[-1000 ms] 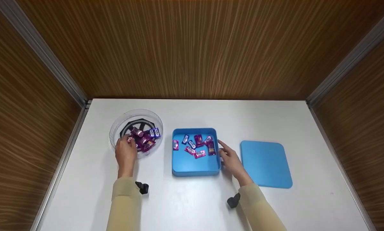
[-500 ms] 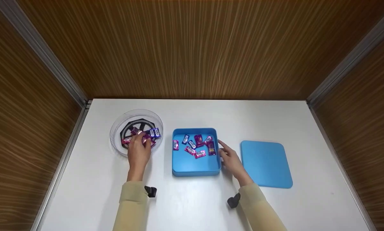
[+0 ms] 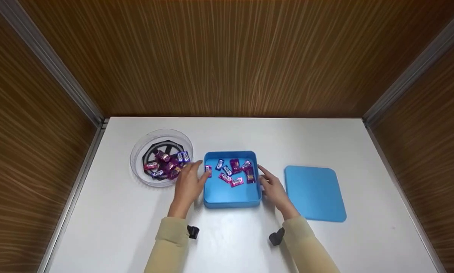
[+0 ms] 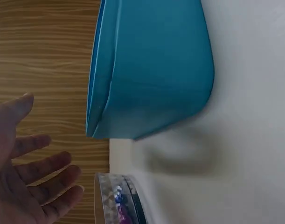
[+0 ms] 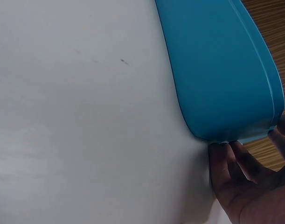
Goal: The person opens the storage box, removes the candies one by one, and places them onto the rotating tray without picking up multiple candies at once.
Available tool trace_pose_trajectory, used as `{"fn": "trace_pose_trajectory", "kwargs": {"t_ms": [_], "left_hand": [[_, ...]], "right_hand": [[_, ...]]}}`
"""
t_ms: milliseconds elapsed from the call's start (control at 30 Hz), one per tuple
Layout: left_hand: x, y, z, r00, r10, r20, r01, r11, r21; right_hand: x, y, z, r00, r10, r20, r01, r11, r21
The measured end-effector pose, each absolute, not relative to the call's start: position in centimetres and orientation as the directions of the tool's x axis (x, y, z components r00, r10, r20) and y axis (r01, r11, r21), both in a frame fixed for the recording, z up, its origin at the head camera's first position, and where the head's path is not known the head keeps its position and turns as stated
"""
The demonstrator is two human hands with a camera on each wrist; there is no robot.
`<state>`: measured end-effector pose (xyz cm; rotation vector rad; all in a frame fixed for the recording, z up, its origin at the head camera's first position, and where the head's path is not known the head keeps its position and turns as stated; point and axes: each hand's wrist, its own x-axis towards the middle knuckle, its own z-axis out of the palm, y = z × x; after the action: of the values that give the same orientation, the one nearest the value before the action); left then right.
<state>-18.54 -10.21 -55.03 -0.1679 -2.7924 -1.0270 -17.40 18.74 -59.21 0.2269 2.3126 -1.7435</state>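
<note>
- Several wrapped candies (image 3: 225, 178) lay in our blue box (image 3: 230, 195), more in the clear bowl (image 3: 136, 156) beside it.
- We held our left grip (image 3: 188, 182) spread, holding nothing, near the box's left rim.
- Our right grip (image 3: 275, 191), unclenched, touched the right wall.

Box (image 3: 227, 195): plastic-looking, smooth, satin finish. Lid (image 3: 315, 194), right of the box: smooth, matt, plastic-looking. Bowl (image 3: 137, 149), left of the box: transparent, glossy, plastic-looking. Candies (image 3: 237, 182) inside the box: shiny, film-like wrappers. Tabletop (image 3: 227, 242) under the box: smooth, semi-gloss. Panel (image 3: 227, 60) behind the box: wood-grain surface. Sleeves (image 3: 168, 242), in front of the box: matt cloth.
</note>
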Motion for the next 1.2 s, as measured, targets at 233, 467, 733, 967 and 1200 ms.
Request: {"fn": "trace_pose_trajectory", "kwargs": {"t_ms": [233,467,733,967,1200], "left_hand": [[-17.9,-7.1,-55.7,-0.952,0.203,0.230,0.298,0.784,0.545],[-17.5,-4.3,-56.2,-0.946,0.298,0.131,0.323,0.805,0.497],[-18.0,-2.3,-56.8,-0.925,0.368,0.093,0.368,0.806,0.463],[-18.0,-1.0,-57.6,-0.924,0.382,0.032,0.353,0.814,0.461],[-17.5,-0.4,-57.8,-0.922,0.382,-0.059,0.314,0.830,0.462]], "right_hand": [[-17.4,18.7,-59.2,-0.966,-0.009,-0.258,0.247,0.263,-0.933],[-17.4,18.6,-59.4,-0.972,-0.007,-0.235,0.225,0.256,-0.940],[-17.7,18.7,-59.3,-0.966,-0.027,-0.256,0.238,0.285,-0.928],[-17.6,18.8,-59.4,-0.965,-0.032,-0.260,0.243,0.265,-0.933],[-17.4,18.7,-59.3,-0.973,-0.035,-0.228,0.213,0.241,-0.947]]}}
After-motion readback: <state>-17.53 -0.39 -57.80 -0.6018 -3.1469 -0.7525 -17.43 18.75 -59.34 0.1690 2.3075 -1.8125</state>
